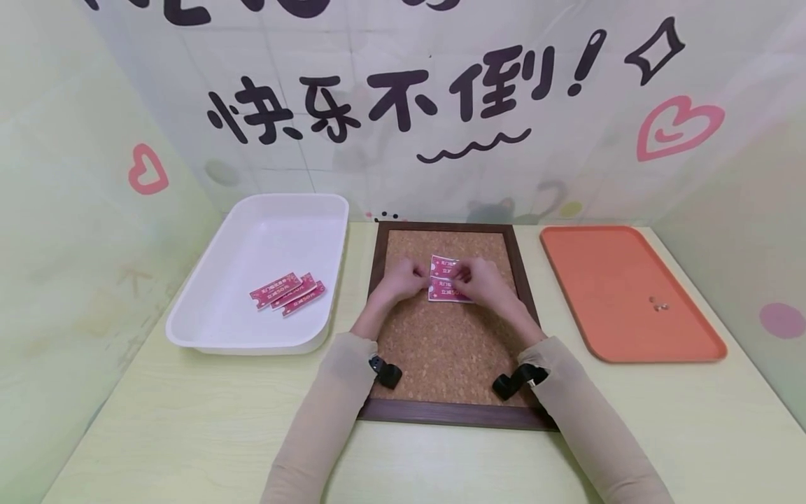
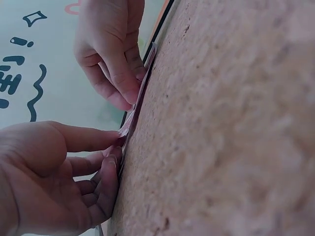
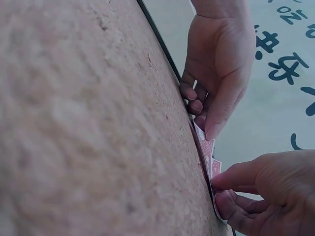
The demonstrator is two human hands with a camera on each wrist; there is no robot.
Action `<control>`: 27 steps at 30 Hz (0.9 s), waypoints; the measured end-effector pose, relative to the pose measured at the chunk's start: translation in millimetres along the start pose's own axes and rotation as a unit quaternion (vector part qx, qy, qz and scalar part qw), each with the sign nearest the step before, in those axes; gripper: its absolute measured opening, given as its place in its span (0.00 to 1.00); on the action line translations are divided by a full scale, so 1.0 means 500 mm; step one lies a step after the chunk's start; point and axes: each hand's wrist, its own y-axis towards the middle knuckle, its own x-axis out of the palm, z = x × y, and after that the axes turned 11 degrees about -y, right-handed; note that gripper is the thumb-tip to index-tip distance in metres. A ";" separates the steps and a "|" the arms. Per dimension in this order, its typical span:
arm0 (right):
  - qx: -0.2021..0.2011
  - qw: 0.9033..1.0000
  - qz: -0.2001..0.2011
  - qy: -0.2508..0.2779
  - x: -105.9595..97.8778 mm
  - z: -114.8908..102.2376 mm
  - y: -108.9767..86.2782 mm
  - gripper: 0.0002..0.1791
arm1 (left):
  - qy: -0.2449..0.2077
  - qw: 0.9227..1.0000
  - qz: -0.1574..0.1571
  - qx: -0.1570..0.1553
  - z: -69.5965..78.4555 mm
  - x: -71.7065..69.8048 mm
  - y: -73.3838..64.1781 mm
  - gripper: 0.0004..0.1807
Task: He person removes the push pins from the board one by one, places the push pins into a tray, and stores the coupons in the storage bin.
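Two pink and white paper coupons lie on a cork board [image 1: 434, 350], an upper coupon [image 1: 443, 265] and a lower coupon [image 1: 446, 292] just below it. My left hand [image 1: 405, 278] pinches the left edge of a coupon between thumb and fingers; in the left wrist view that coupon [image 2: 129, 123] stands slightly off the cork. Curled over the right part of the coupons, my right hand [image 1: 483, 281] pinches with thumb and forefinger at the paper, as the right wrist view shows beside the coupon [image 3: 206, 147]. Whether a small pin sits between those fingertips is hidden.
On the left stands a white plastic tub [image 1: 252, 336] with several more coupons [image 1: 286, 294] in it. An orange tray [image 1: 604, 280] on the right bears several tiny shiny pieces [image 1: 659, 305]. A dark wooden frame [image 1: 460, 414] edges the board.
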 end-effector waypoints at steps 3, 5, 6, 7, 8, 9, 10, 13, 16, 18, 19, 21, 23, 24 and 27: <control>0.004 1.000 -0.001 0.004 0.002 0.000 0.001 0.06 | 0.004 1.000 -0.003 -0.004 0.000 0.001 0.000 0.07; 0.008 1.000 0.000 0.007 0.004 0.000 0.002 0.06 | 0.006 1.000 -0.006 -0.005 0.001 0.001 -0.001 0.06; 0.008 1.000 0.001 0.007 0.004 0.000 0.002 0.06 | 0.007 1.000 -0.007 -0.006 0.002 0.001 -0.002 0.06; 0.008 1.000 0.001 0.007 0.004 -0.001 0.001 0.05 | 0.008 1.000 -0.007 -0.006 0.003 0.002 -0.002 0.06; 0.009 1.000 0.002 0.008 0.004 -0.001 0.001 0.05 | 0.010 1.000 -0.007 -0.008 0.003 0.002 -0.003 0.07; 0.010 1.000 0.003 0.007 0.003 -0.002 0.001 0.05 | 0.011 1.000 -0.009 -0.009 0.004 0.002 -0.003 0.07; 0.010 1.000 0.003 0.006 0.003 -0.002 0.001 0.05 | 0.013 1.000 -0.010 -0.009 0.004 0.002 -0.003 0.07; 0.011 1.000 0.006 0.000 0.001 -0.003 0.000 0.04 | 0.019 1.000 -0.013 -0.009 0.003 0.003 -0.001 0.07; 0.018 1.000 0.004 -0.002 0.001 -0.004 0.000 0.04 | 0.019 1.000 -0.014 -0.011 0.002 0.004 0.000 0.08; 0.023 1.000 0.001 -0.001 0.001 -0.005 0.000 0.04 | 0.020 1.000 -0.015 -0.014 0.001 0.004 0.001 0.09; 0.025 1.000 0.000 0.000 0.001 -0.005 0.000 0.04 | 0.021 1.000 -0.015 -0.015 0.002 0.004 0.001 0.09; 0.027 1.000 -0.002 0.001 0.001 -0.005 0.000 0.04 | 0.024 0.999 -0.015 -0.017 0.002 0.004 0.002 0.10; 0.029 1.000 -0.002 0.001 0.000 -0.007 -0.001 0.04 | 0.028 0.999 -0.016 -0.019 0.002 0.004 0.003 0.10; 0.029 1.000 -0.002 0.000 0.000 -0.007 -0.002 0.04 | 0.029 0.999 -0.016 -0.020 0.002 0.004 0.002 0.10; 0.028 1.000 -0.002 -0.001 0.000 -0.008 -0.002 0.04 | 0.028 0.999 -0.016 -0.022 0.002 0.004 0.002 0.11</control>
